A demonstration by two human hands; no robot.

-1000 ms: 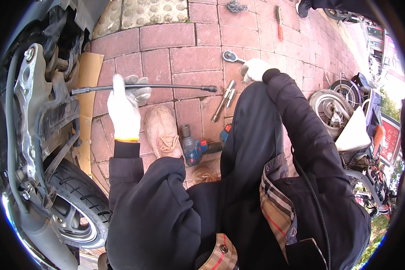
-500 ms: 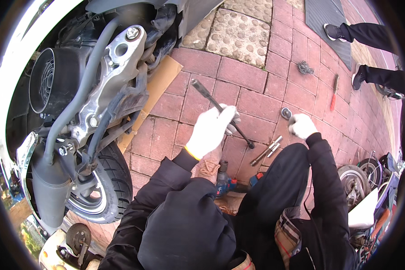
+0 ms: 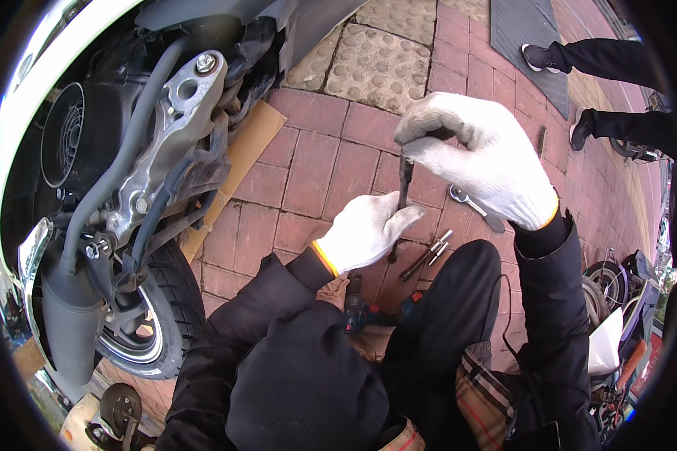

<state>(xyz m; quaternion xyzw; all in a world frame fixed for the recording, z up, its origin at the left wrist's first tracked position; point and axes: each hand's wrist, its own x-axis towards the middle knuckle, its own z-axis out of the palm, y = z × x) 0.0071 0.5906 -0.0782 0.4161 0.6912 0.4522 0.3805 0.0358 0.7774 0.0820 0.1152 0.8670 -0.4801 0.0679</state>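
Observation:
In my white-gloved left hand (image 3: 372, 231) is a long, thin, dark metal extension bar (image 3: 405, 180), held upright with the fingers wrapped round its middle. My right hand (image 3: 478, 154), also gloved, is raised above it. Its thumb and fingertips are pinched at the bar's upper end; whether a small part sits between them is hidden. Just below the right hand a ratchet wrench (image 3: 459, 194) lies on the paving. Two or so long metal sockets (image 3: 427, 254) rest on the bricks right of the bar's lower end.
A scooter with its engine cover and rear wheel (image 3: 169, 316) exposed stands at left, beside a cardboard strip (image 3: 252, 143). A power driver (image 3: 357, 308) lies between my legs. Another person's legs (image 3: 609, 60) are at upper right, near a grey mat (image 3: 530, 45). More scooters stand at lower right.
My right hand has come up and left from beside the ratchet to the bar's upper end. The left hand has turned the slanted bar upright. The view has shifted slightly.

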